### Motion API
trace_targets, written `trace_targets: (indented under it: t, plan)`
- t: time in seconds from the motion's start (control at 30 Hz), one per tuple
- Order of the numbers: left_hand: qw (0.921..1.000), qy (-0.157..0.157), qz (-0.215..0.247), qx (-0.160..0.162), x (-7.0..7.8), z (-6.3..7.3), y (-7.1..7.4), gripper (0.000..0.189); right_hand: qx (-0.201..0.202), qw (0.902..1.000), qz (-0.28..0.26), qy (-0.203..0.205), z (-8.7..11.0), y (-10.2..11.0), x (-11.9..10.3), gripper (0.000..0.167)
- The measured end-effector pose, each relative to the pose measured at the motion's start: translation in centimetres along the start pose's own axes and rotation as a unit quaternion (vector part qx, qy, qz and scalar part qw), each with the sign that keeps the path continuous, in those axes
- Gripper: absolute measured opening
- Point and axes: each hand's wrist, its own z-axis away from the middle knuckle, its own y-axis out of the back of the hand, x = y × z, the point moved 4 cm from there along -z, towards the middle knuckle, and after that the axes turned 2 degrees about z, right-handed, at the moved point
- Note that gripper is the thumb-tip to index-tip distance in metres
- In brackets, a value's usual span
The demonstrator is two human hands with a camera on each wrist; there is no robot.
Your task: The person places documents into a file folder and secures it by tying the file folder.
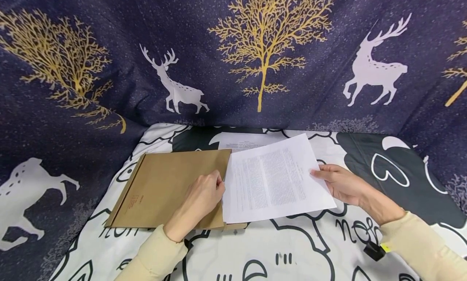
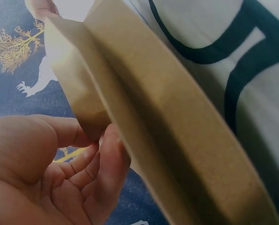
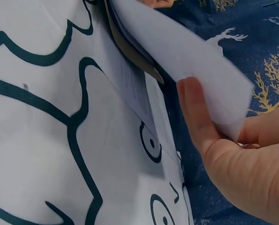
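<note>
A brown kraft paper envelope lies on the left, its open end facing right. My left hand pinches the envelope's upper layer near that opening; in the left wrist view the thumb and fingers grip the paper edge, and the mouth gapes. Printed paper sheets stand at the opening, tilted, their left edge at the envelope's mouth. My right hand holds the sheets by their right edge, thumb on the printed side. In the right wrist view the fingers lie against the back of the sheets.
Another printed page lies flat behind the sheets, partly covered. A black and white patterned cloth covers the surface. Behind it hangs a dark blue curtain with deer and trees. A small black object is by the right sleeve.
</note>
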Motion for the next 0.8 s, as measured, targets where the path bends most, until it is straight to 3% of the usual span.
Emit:
trace_targets:
  t: [0.27, 0.5, 0.8]
  plan:
    - [0.9999, 0.009, 0.002, -0.005, -0.1, 0.0, -0.2, 0.012, 0.002, 0.9997, 0.024, -0.007, -0.1, -1.0, 0.3, 0.030]
    - [1.0000, 0.006, -0.002, -0.002, -0.1, -0.1, -0.2, 0.013, -0.083, 0.9956, 0.043, 0.010, -0.8, -2.3, 0.4, 0.036]
    - [1.0000, 0.006, 0.004, -0.005, -0.1, 0.0, -0.2, 0.013, -0.159, 0.9845, 0.073, 0.009, -1.1, -3.5, 0.3, 0.034]
